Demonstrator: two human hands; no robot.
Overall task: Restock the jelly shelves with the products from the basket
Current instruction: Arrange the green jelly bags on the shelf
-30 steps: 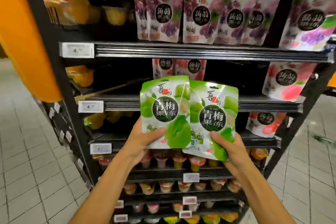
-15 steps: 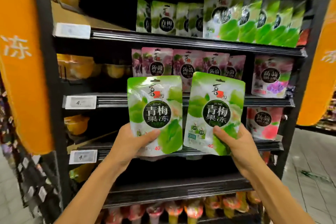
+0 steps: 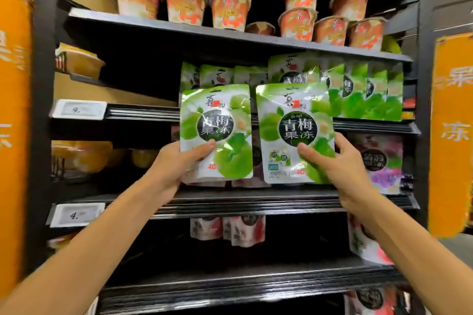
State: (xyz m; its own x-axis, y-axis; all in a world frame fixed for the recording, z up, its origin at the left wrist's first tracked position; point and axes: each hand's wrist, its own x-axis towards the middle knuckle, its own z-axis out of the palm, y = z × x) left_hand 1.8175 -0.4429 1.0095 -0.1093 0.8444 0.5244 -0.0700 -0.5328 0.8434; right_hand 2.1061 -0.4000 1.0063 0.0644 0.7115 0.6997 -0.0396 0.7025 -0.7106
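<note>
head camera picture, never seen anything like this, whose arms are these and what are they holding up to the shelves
There is no machine here. A person wears a wide-angle camera on the head, so the single picture looks out over their own two bare arms at a black metal shop shelf rack. The left hand grips a glossy green plastic jelly pouch near its bottom. The right hand grips a second matching green pouch. Both are held upright, side by side, in front of the shelf where a row of the same green pouches stands. One shelf higher sit orange patterned tub-shaped cups. One shelf lower stand purple printed pouches. The basket is not in view.
</note>
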